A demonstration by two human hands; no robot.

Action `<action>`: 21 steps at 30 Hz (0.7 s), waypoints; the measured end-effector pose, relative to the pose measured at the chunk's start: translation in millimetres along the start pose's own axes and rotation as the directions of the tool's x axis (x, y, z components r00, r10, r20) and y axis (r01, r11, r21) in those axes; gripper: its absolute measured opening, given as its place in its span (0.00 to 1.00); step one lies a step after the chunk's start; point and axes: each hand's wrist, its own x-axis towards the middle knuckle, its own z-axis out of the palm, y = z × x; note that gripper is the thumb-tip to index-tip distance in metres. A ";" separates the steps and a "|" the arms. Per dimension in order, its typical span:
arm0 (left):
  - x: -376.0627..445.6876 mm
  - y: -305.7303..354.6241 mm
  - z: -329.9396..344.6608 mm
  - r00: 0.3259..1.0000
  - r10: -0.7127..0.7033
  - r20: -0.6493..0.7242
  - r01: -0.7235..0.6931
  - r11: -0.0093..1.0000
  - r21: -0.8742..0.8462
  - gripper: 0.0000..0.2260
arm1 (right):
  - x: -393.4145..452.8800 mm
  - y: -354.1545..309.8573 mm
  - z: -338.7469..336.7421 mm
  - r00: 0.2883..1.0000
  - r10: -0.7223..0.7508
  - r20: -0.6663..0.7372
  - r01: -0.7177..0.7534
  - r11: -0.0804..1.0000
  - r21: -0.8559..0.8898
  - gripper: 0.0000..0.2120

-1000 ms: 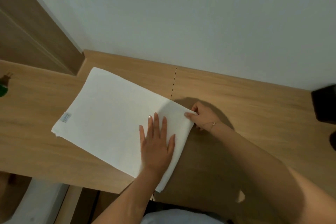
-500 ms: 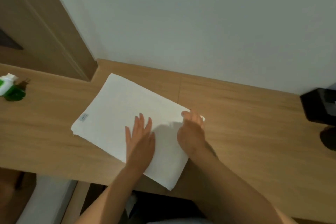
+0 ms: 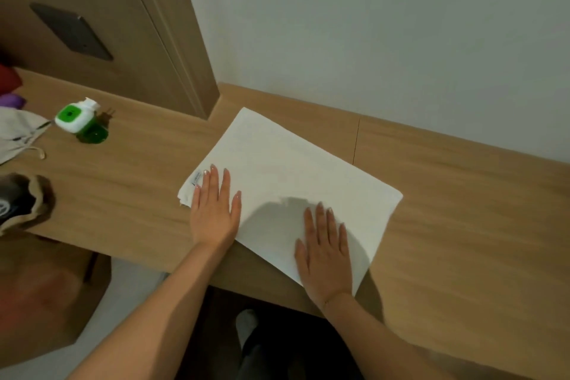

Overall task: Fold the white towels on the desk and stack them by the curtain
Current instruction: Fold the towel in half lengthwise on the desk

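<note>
A white towel (image 3: pixel 287 170) lies folded flat on the wooden desk (image 3: pixel 462 213), turned at an angle, with a small label near its left corner. My left hand (image 3: pixel 214 210) presses flat on the towel's near-left corner, fingers straight. My right hand (image 3: pixel 325 253) lies flat on the towel's near edge, fingers straight and spread a little. Neither hand grips the cloth. No curtain is in view.
A green and white plug-in device (image 3: pixel 80 123) stands on the desk at the left. Beyond it lie a pale cloth bag (image 3: pixel 15 136) and a brown bag (image 3: pixel 24 203). A wooden panel (image 3: pixel 129 25) and a white wall rise behind the desk.
My left hand slid left across the towel to its label corner. My right hand let go of the right corner and now lies flat on the near edge. The view shifted left.
</note>
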 end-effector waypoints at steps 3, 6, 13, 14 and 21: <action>8.7 -13.0 -2.9 0.999 -0.041 -0.004 0.041 0.999 0.019 0.28 | 0.2 1.9 -0.5 1.000 -0.014 0.002 0.014 1.000 -0.012 0.29; 15.4 -21.1 -8.3 0.983 -0.167 0.079 0.162 0.985 0.063 0.29 | 1.1 8.5 -5.0 0.999 -0.039 0.028 0.040 0.999 -0.033 0.29; 9.0 -22.5 -32.3 0.944 -0.192 0.270 0.235 0.963 -0.135 0.30 | 9.9 53.1 -22.1 0.984 -0.159 0.077 0.161 0.987 -0.022 0.28; 10.6 -22.4 -35.5 0.951 -0.185 0.247 0.233 0.956 -0.180 0.28 | 12.5 61.3 -24.3 0.981 -0.175 0.081 0.178 0.984 -0.033 0.28; 89.8 18.8 -55.5 0.955 -0.189 0.226 0.289 0.756 -0.588 0.16 | 67.4 69.8 -75.1 0.992 -0.080 -0.094 0.111 0.909 0.402 0.11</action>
